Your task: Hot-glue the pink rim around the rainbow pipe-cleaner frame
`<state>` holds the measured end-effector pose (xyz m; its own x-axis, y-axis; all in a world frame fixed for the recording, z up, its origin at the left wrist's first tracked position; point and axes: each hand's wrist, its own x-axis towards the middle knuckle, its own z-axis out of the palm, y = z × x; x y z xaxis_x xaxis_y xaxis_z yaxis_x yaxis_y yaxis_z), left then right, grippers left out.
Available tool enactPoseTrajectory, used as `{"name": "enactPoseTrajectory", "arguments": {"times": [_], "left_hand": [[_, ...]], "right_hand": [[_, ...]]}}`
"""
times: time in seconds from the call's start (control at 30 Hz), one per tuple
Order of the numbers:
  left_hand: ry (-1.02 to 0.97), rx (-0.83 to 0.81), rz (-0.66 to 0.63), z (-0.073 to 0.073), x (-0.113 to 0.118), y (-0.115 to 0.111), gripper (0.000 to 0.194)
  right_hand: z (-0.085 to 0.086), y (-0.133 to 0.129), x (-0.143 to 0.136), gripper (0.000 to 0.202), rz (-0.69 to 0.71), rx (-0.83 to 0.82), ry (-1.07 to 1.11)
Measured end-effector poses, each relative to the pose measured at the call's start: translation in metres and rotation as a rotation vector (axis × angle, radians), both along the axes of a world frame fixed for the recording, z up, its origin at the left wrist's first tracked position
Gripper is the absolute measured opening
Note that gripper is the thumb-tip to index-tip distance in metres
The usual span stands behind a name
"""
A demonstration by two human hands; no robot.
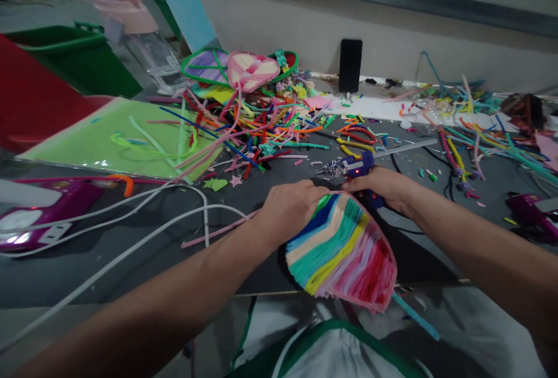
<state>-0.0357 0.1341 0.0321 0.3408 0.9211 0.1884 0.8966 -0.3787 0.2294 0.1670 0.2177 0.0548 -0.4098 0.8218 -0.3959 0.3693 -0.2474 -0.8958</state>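
My left hand (292, 206) is closed on the upper edge of a rainbow-striped pipe-cleaner piece (344, 250), rounded and bordered in pink. Its lower part overhangs the front edge of the table, and a blue pipe cleaner (416, 317) sticks out below it. In my right hand (383, 186) is a dark blue glue gun (360, 164) with a small red light lit. Its nozzle points left, just above the far edge of the striped piece, and a clear glue stick (407, 147) extends from its back. My right fingers are partly hidden behind the piece.
Loose pipe cleaners (261, 122) pile up behind my hands, with finished heart-like pieces (253, 70) beyond. White cords (143, 238) cross the table at left near a purple device (47, 209). A phone (350, 66) leans on the wall. A green sheet (104, 139) lies left.
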Motion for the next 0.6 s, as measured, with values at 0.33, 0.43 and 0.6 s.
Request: {"name": "enactPoseTrajectory", "arguments": {"times": [0.33,0.43,0.6], "left_hand": [[-0.005,0.009,-0.036,0.0018,0.0006,-0.0019,0.033],[-0.019,0.020,-0.042,0.0028,0.0012,-0.0027,0.033],[-0.037,0.036,-0.053,0.0019,0.0023,-0.0034,0.034]], "right_hand": [[-0.0010,-0.0011,-0.0012,0.017,0.025,-0.062,-0.035],[-0.0022,-0.0008,-0.0014,0.017,-0.017,-0.092,-0.034],[-0.0018,-0.0030,-0.0014,0.017,-0.022,-0.099,-0.055]]}}
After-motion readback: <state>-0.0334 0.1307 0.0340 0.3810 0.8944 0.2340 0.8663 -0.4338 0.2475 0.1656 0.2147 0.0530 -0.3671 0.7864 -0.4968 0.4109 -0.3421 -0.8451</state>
